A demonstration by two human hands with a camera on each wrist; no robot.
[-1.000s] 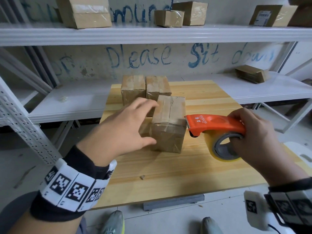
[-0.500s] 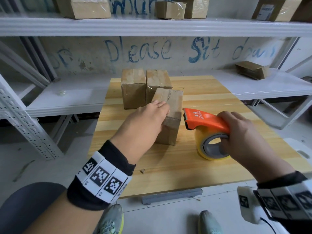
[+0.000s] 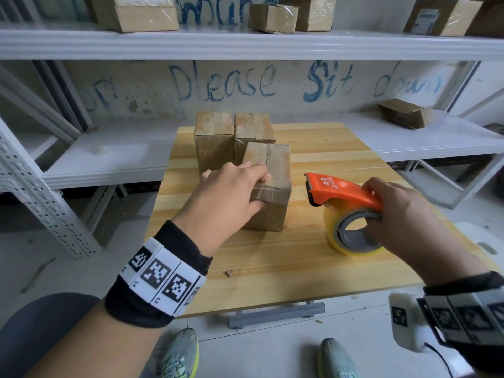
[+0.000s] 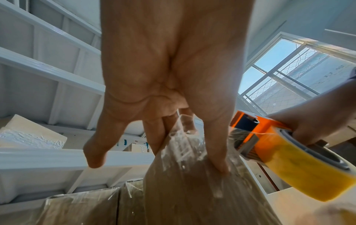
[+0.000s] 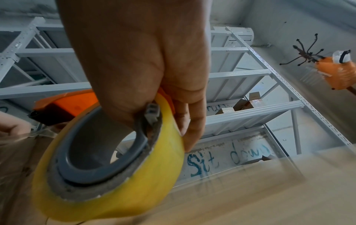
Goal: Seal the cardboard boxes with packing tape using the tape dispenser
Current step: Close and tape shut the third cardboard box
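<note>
A small tape-wrapped cardboard box (image 3: 274, 184) (image 4: 185, 190) stands on the wooden table (image 3: 300, 263). My left hand (image 3: 259, 189) (image 4: 192, 152) grips its near top edge, with fingers over the top and the thumb (image 4: 219, 166) pressed on the taped front face. The little finger sticks out free. My right hand (image 3: 373, 211) (image 5: 163, 121) holds the orange tape dispenser (image 3: 343, 192) (image 4: 269, 134) with its yellow tape roll (image 5: 115, 167), just right of the box and not touching it. The toothed blade end points at the box.
Two more taped boxes (image 3: 214, 140) (image 3: 253, 132) stand side by side directly behind the near one. White metal shelves (image 3: 245, 42) behind and beside the table carry other cardboard boxes. A small chip (image 3: 228, 273) lies near the table's front edge.
My left hand came down from an open reach and its fingers settled over the near box's top edge. The dispenser stayed right of the box, dropping a little.
</note>
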